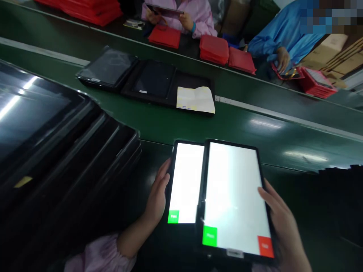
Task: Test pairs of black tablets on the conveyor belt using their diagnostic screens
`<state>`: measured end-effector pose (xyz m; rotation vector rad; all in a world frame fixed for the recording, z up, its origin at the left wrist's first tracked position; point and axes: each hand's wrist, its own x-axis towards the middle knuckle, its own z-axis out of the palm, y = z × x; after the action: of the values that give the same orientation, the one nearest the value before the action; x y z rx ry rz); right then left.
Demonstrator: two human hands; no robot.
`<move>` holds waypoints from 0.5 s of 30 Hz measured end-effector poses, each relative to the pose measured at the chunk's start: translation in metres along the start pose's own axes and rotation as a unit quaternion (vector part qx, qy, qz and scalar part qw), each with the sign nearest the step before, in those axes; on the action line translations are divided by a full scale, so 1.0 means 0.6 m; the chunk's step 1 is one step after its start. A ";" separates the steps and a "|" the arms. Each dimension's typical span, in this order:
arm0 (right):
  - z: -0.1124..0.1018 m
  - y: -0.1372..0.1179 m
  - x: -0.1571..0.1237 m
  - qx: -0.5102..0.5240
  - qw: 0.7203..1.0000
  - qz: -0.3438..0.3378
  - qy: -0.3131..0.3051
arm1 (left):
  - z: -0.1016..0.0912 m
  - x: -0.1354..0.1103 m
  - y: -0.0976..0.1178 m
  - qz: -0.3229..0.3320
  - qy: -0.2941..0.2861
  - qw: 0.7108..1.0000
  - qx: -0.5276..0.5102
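Observation:
Two tablets with lit white screens are in front of me, one partly over the other. My right hand (280,219) grips the right edge of the nearer tablet (235,196), its thumb at the front rim. This screen has a green box at lower left and a red one at lower right. Its left side covers part of the other tablet (185,181), which shows a green box at its lower left. Around that tablet's left edge, my left hand (159,192) is closed, with the fingers partly hidden behind it.
Stacked black trays (70,124) fill the left. Ahead, a black tray (181,77) carries dark tablets and a paper sheet (195,99). Across the green bench (241,128), a person in pink (195,19) holds a tablet beside red pouches (214,49); a blue sleeve (275,34) is further right.

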<state>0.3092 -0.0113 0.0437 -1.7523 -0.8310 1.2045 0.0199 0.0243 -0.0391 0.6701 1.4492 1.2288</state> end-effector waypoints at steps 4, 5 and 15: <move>0.104 -0.010 0.000 -0.003 0.997 0.045 -0.062 | -0.013 0.003 0.009 -0.009 -0.034 0.999 0.014; 0.121 -0.011 0.001 0.000 0.996 0.049 -0.074 | -0.017 0.002 0.009 -0.011 -0.042 0.999 0.013; 0.088 0.066 0.017 -0.175 0.962 -0.208 0.005 | -0.005 -0.014 -0.004 -0.032 -0.050 0.998 0.002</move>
<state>0.2649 -0.0060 -0.0060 -1.7312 -1.3942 0.8014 0.0197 0.0150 -0.0385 0.6734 1.3801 1.1288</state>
